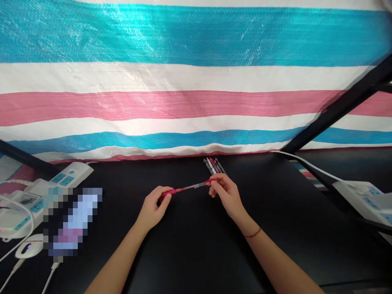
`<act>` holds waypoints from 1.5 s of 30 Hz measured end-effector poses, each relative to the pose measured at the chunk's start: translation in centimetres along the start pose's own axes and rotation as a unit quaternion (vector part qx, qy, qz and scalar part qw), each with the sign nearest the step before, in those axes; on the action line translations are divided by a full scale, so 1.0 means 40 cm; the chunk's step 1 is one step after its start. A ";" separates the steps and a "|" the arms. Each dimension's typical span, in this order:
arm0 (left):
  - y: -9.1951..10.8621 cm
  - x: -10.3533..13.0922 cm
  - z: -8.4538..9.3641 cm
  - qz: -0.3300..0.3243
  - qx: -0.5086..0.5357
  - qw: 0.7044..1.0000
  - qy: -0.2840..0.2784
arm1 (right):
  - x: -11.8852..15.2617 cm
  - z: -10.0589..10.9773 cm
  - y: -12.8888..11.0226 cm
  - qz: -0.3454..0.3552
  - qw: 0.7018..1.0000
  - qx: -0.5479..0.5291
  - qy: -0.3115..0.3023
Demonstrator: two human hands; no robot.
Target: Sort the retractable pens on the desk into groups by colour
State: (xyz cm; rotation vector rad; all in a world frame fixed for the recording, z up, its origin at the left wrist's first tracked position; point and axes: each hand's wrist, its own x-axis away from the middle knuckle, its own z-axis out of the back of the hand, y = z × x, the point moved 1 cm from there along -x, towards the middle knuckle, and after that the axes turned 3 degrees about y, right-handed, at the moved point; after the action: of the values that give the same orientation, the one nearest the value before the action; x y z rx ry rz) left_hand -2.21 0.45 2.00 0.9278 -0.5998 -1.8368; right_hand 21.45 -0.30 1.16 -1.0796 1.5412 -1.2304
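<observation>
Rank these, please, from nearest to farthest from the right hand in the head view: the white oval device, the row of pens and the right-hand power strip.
From the right hand:
1. Row of pens, just beyond it.
2. Right-hand power strip, far right.
3. White oval device, far left.
</observation>
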 end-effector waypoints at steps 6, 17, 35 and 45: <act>-0.001 0.001 -0.002 -0.001 0.005 1.000 0.005 | -0.002 0.003 0.005 -0.004 1.000 -0.002 0.007; -0.001 0.002 -0.003 -0.003 -0.001 1.000 0.003 | -0.001 0.005 0.010 0.010 1.000 0.003 -0.016; -0.003 0.002 -0.010 -0.029 -0.008 0.997 -0.064 | 0.015 -0.008 0.020 -0.019 0.975 0.149 -0.162; -0.014 0.003 -0.014 -0.026 -0.006 0.999 -0.045 | 0.013 0.001 0.004 -0.001 0.957 0.218 -0.192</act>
State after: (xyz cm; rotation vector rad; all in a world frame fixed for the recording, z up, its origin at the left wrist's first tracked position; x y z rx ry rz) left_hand -2.08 0.55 1.21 0.8623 -0.6240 -1.9344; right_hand 21.33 -0.80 0.94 -0.9536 0.9177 -1.2036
